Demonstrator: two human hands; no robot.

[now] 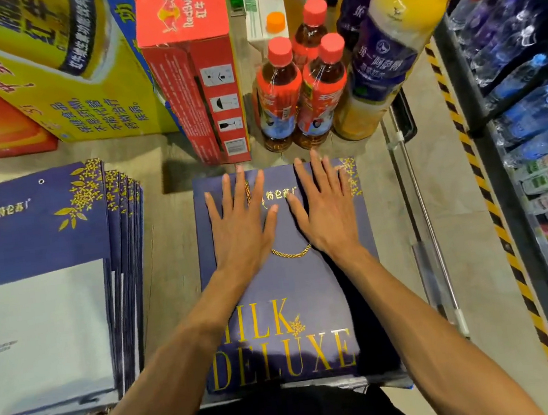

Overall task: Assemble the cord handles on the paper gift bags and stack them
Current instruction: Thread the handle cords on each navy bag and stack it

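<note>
A single wide-angle camera sits on the person's head, facing forward and steeply down at close range. The blue gift bag (312,306) lies dead centre beneath it. Beyond the bag, the red carton (194,79) and bottles (281,92) lean outward. A stack of bags (44,235) lies to its left, and a shelf (536,106) curves along its right.

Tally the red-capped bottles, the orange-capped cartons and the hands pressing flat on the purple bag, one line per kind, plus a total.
Red-capped bottles: 3
Orange-capped carton: 1
Hands flat on the bag, left hand and right hand: 2
Total: 6
</note>
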